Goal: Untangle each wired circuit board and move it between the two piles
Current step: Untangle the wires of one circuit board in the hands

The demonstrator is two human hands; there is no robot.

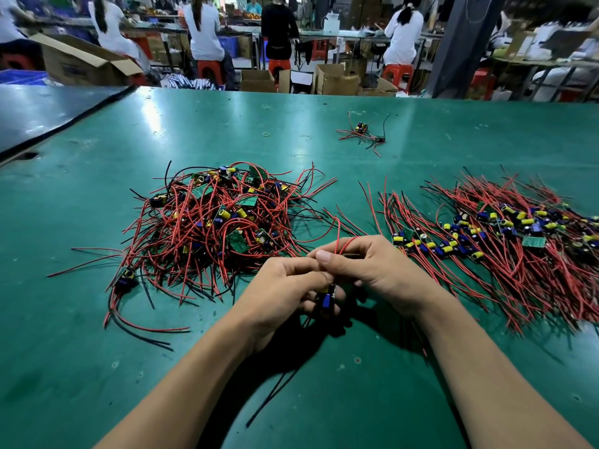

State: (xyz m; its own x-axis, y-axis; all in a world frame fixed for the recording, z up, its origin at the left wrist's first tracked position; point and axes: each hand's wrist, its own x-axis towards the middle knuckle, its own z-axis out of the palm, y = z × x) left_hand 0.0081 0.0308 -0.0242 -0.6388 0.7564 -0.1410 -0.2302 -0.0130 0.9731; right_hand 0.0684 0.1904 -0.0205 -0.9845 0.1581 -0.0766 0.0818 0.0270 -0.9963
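The green desk (pixel 227 124) carries a tangled pile (pixel 214 222), a combed pile (pixel 502 241), a small far cluster (pixel 363 134) and a rubber band (pixel 266 134).

We're in an electronics assembly workshop: a long green bench (pixel 227 124) heaped with wired circuit boards (pixel 214 222), workers in white (pixel 204 27) on red stools (pixel 207 68) behind, cardboard boxes (pixel 334 81) open on the floor.

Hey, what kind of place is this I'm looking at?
Likely an electronics assembly workshop: wired circuit boards heaped on a green worktable, workers seated on red stools behind, and open cardboard boxes.

Held circuit board (pixel 326 299) mostly hidden; right pile (pixel 518 241) edge-cropped.
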